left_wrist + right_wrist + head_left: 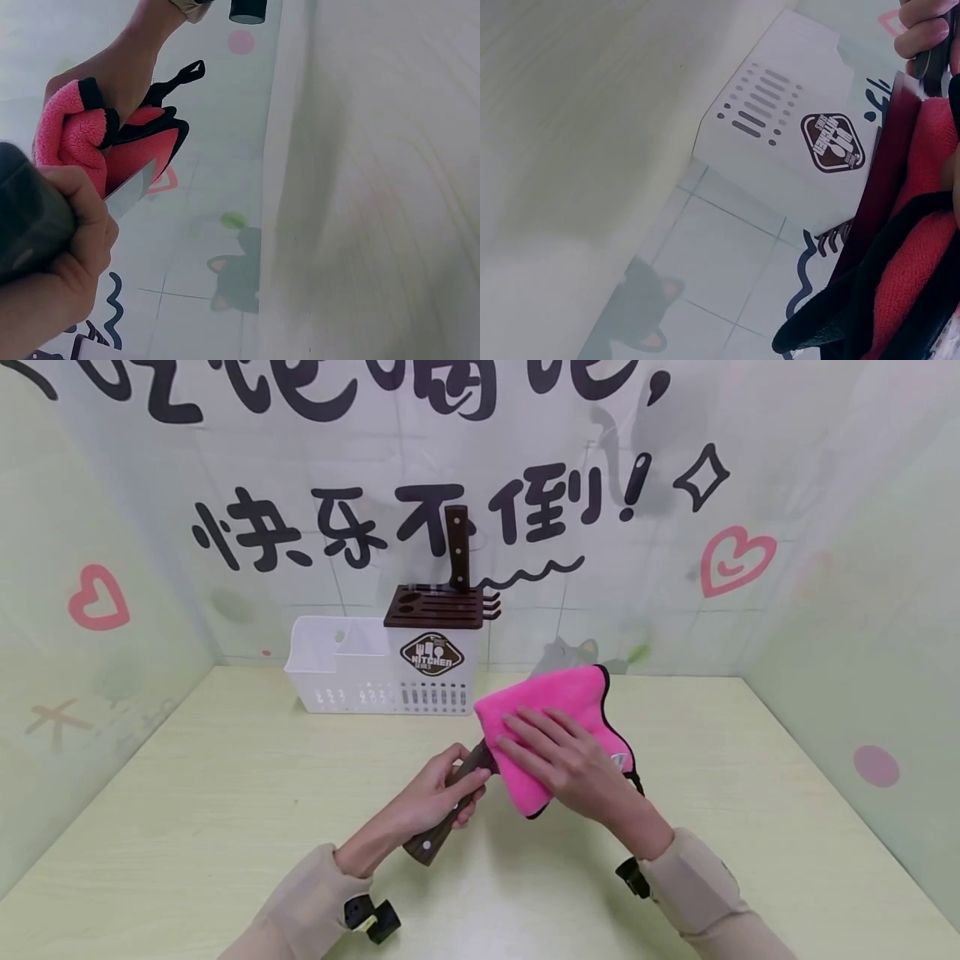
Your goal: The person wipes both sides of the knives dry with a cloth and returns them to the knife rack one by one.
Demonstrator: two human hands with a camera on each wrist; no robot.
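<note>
My left hand (446,789) grips the dark wooden, riveted handle (429,845) of a kitchen knife, fingers wrapped round it. A pink cloth (517,693) with black edging lies over the knife's blade, which the head view hides. Part of the metal blade (131,187) shows beyond the cloth in the left wrist view. On top of the cloth is my right hand (573,768), its fingers spread across it. In the left wrist view the cloth (79,135) bunches about this hand; the right wrist view shows cloth (930,142) beside the dark-looking blade (881,172).
A white perforated kitchen rack (345,685) stands at the back of the pale table (225,827), against the wall. Its brown slotted top (435,606) holds another knife (457,547), handle up. Printed walls (847,610) enclose the table at the back and sides.
</note>
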